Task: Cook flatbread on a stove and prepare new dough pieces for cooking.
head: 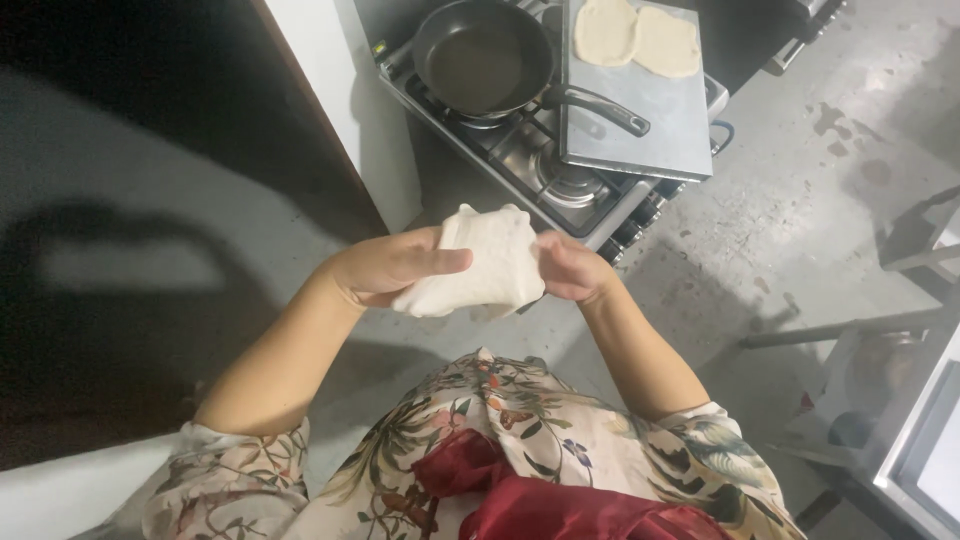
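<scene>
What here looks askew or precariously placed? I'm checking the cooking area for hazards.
The metal tray lies tilted across the stove, one corner overhanging its edge, with two dough rounds on it. The pan's handle rests on the tray. The left hand and right hand hold dough normally.

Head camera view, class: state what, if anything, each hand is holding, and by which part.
Both hands hold one flat piece of white dough. The left hand grips its left edge, thumb across the top; the right hand grips its right edge.

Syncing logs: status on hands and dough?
Left hand and right hand both gripping flattened dough, held mid-air. Frying pan empty on stove. Nothing obstructing.
</scene>
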